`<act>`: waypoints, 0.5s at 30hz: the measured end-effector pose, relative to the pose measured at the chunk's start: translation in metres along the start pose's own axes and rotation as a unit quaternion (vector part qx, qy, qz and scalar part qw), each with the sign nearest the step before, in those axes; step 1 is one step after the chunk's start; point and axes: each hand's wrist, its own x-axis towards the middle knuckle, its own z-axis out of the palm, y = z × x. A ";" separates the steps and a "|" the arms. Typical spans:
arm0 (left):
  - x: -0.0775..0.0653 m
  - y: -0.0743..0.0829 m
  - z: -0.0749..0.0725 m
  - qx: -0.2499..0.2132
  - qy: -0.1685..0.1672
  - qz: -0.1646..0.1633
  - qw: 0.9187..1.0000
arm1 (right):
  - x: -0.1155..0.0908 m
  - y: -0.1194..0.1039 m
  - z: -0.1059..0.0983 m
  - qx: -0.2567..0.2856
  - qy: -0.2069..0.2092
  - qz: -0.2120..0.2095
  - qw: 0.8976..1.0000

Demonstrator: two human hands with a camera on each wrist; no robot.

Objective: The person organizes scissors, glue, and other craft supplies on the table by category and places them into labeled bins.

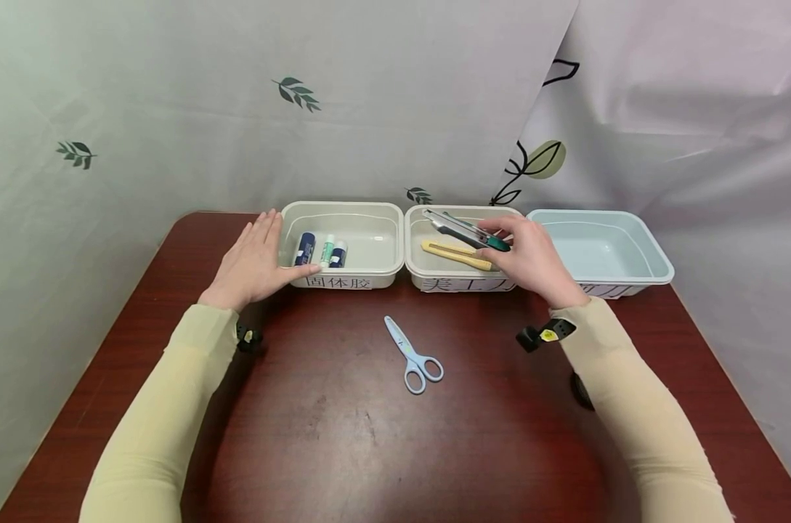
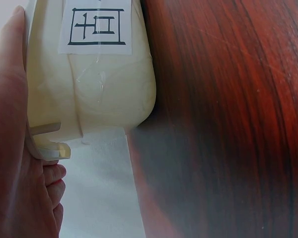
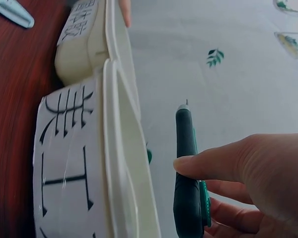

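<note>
My right hand (image 1: 532, 258) pinches a green and silver utility knife (image 1: 463, 230) over the middle cream tray (image 1: 413, 270), where a yellow utility knife (image 1: 456, 255) lies. In the right wrist view the thumb presses the green knife (image 3: 186, 173) just above the middle tray's rim (image 3: 124, 163). My left hand (image 1: 251, 260) lies flat with straight fingers against the left side of the left cream tray (image 1: 378, 270), which holds three glue sticks (image 1: 320, 251). The left wrist view shows that tray's wall (image 2: 109, 84) against the palm (image 2: 10, 148). Blue scissors (image 1: 412, 355) lie on the dark red table (image 1: 343, 436).
A pale blue tray (image 1: 650, 261) stands to the right of the middle tray. Both cream trays carry paper labels (image 1: 338, 282) on their front walls. A leaf-printed cloth (image 1: 290, 109) hangs behind the table.
</note>
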 end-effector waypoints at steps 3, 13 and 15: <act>0.000 0.000 0.000 0.000 0.001 0.000 1.000 | 0.003 0.005 0.000 -0.003 -0.006 0.005 1.000; 0.000 0.000 0.001 0.001 0.002 0.002 1.000 | 0.020 0.020 0.003 -0.025 -0.025 0.027 0.999; 0.000 0.000 0.000 0.002 0.002 0.003 1.000 | 0.023 0.024 0.005 -0.035 -0.031 0.030 0.998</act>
